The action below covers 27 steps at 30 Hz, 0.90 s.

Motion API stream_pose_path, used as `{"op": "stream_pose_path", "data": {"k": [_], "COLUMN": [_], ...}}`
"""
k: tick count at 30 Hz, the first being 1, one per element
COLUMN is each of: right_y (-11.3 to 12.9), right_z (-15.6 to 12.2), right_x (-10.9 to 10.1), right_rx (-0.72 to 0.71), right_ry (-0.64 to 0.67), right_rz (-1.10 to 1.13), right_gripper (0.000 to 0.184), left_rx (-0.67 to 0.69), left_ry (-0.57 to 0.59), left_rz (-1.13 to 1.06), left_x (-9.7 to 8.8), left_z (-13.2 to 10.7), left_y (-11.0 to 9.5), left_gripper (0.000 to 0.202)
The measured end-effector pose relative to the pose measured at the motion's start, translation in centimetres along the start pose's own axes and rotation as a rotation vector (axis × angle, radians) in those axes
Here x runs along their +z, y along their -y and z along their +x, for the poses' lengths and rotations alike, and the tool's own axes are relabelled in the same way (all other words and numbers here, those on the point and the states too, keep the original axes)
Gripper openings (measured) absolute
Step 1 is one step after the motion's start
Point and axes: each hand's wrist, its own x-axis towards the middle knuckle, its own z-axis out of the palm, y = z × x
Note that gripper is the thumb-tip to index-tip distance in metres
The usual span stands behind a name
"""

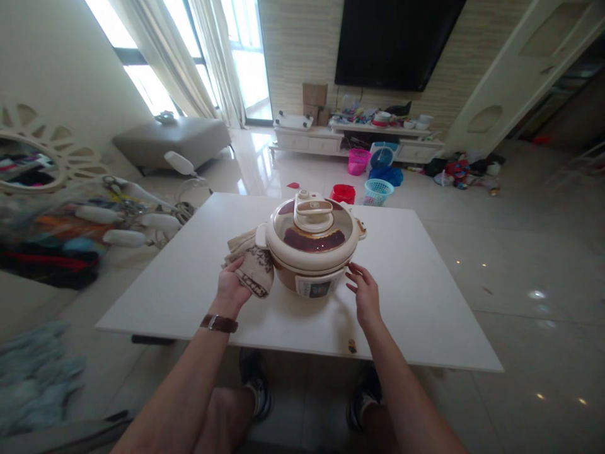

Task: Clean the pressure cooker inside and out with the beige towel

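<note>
A cream and tan electric pressure cooker [312,258] stands upright on the white table [401,302], its lid on and its control panel facing me. My left hand [234,287], with a brown watch strap at the wrist, grips a folded beige cloth [255,268] with dark print. The cloth lies against the cooker's left side, under its side handle. My right hand [363,290] is beside the cooker's right front, fingers apart and holding nothing. Its fingertips are close to the cooker's body; whether they touch it I cannot tell.
A small brown object [352,345] lies near the table's front edge. Beyond the table are a red basket [343,193], a light blue basket [378,192] and a pink basket [359,161]. At the left stands a lamp with several white shades [123,238]. A grey ottoman [172,142] is by the window.
</note>
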Motion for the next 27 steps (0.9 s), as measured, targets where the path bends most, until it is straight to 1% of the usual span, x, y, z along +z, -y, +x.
{"op": "stream_pose_path", "data": {"k": [3, 5, 7, 9, 10, 12, 14, 16, 18, 20, 24, 27], "right_y": [-0.8, -1.5, -2.4, -3.4, -3.9, -4.9, -5.8, -6.2, -6.3, -6.3, -6.5, -6.9], "right_z": [-0.6, -1.4, -2.3, -3.5, -4.2, -5.5, -6.6, -7.3, -7.6, -7.5, -7.0, -6.8], "right_x": [0.3, 0.4, 0.7, 1.1, 1.4, 2.1, 2.8, 3.4, 3.7, 3.6, 2.9, 2.4], "right_rx": [-0.080, -0.111, -0.068, 0.040, 0.099, 0.161, 0.109, 0.033, -0.003, -0.004, 0.005, 0.010], "right_ry": [-0.003, -0.035, -0.088, -0.114, -0.106, -0.029, 0.048, 0.121, 0.163, 0.184, 0.218, 0.221], "right_rz": [-0.048, -0.103, -0.143, -0.138, -0.119, -0.065, -0.003, 0.045, 0.060, 0.040, -0.027, -0.055], "right_gripper": [0.044, 0.051, 0.066, 0.083, 0.089, 0.091, 0.087, 0.088, 0.093, 0.099, 0.109, 0.116], "left_rx": [0.017, 0.044, 0.058, 0.062, 0.065, 0.069, 0.066, 0.058, 0.049, 0.041, 0.033, 0.049], "left_ry": [0.004, 0.027, 0.053, 0.061, 0.057, 0.049, 0.042, 0.039, 0.039, 0.041, 0.026, 0.017], "left_rz": [-0.022, -0.040, -0.050, -0.053, -0.053, -0.055, -0.055, -0.055, -0.054, -0.056, -0.061, -0.061], "left_x": [0.3, 1.0, 1.7, 2.3, 2.4, 2.5, 2.3, 2.0, 1.8, 1.7, 1.8, 1.9], "left_z": [0.6, 1.1, 1.7, 2.0, 2.1, 2.2, 2.2, 2.2, 2.0, 1.8, 1.1, 0.5], "left_y": [-0.4, -0.4, -0.2, 0.0, 0.2, 0.3, 0.3, 0.2, 0.1, 0.0, 0.2, 0.4], "left_gripper": [0.048, 0.047, 0.046, 0.046, 0.046, 0.045, 0.045, 0.044, 0.044, 0.045, 0.045, 0.043]}}
